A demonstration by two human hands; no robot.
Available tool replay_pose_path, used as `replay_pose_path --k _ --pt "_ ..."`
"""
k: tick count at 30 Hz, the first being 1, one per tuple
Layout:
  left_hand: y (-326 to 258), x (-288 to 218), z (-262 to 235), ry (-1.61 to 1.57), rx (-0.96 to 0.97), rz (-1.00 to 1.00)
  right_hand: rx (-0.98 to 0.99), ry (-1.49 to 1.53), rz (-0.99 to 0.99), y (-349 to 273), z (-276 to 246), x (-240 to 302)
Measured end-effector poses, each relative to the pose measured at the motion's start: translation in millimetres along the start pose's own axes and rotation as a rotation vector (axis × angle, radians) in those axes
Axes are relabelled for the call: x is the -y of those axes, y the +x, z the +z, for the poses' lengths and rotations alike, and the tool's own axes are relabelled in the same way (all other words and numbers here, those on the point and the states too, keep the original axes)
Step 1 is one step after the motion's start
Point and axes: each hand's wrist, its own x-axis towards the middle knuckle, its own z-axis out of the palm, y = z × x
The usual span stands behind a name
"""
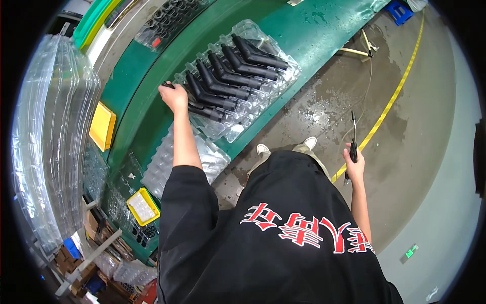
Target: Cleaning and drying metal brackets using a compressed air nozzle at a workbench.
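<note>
Bench side, head view. We see the left hand [173, 96] at the left end of a clear tray [278, 83], fingers closed in a pinch on a black piece [168, 85]. Its end shows past the fingertips; whether it belongs to the nearest tube or is separate, we cannot tell.

In the tray we find a row of black angled tubes [238, 79], lying side by side, bends toward the left. The tray sits on the green bench [309, 25], along its near edge. A second clear tray [212, 159] lies just beside it, partly under the left forearm.

Right hand [355, 164]: well apart from the bench, out over the floor, wrapped round a black-handled tool [353, 151]. We note a slim metal shaft with a dark tip, pointing away from the body. A thin line [371, 76] curves over the floor near it; we cannot make out where it ends.

Farther left we log a yellow bin [103, 126], a yellow box [150, 220] with whitish contents, and a tall stack of clear plastic sheets [55, 131]. A yellow stripe [391, 105] crosses the floor, wet patches beside it
</note>
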Motion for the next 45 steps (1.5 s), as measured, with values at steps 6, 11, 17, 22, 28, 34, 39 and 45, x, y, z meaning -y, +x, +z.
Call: replay_pose_path --k 6,11,17,22,28,34,39,45 --pt "-28.0 -83.2 -62.4 -0.275 -0.111 0.246 0.027 0.027 -0.08 5.2 0.9 31.4" --pt "-81.6 -187.7 -83.2 -0.287 -0.15 0.911 0.131 0.184 -0.2 23.8 13.7 101.2" --pt "-207.1 -262.4 -10.6 -0.688 0.531 1.269 0.28 0.404 -0.303 40.9 5.0 178.6" --pt "-313.5 -307.9 24.3 -1.0 0.33 1.552 0.278 0.531 -0.465 61.4 -24.1 162.7" --pt "-368.0 -344.6 43.4 -0.77 0.5 1.894 0.511 1.109 -0.022 79.0 -96.2 95.4" --pt "-390.3 -379.0 36.9 -0.758 0.762 1.553 0.386 1.26 -0.187 108.6 -164.0 62.6" --pt "-432.8 -425.4 84.1 -0.881 1.165 0.17 0.179 1.029 -0.205 116.2 -185.6 51.2" --pt "-475.1 -431.7 138.5 -0.963 1.487 -0.548 -0.085 0.721 -0.208 103.8 -181.9 47.0"
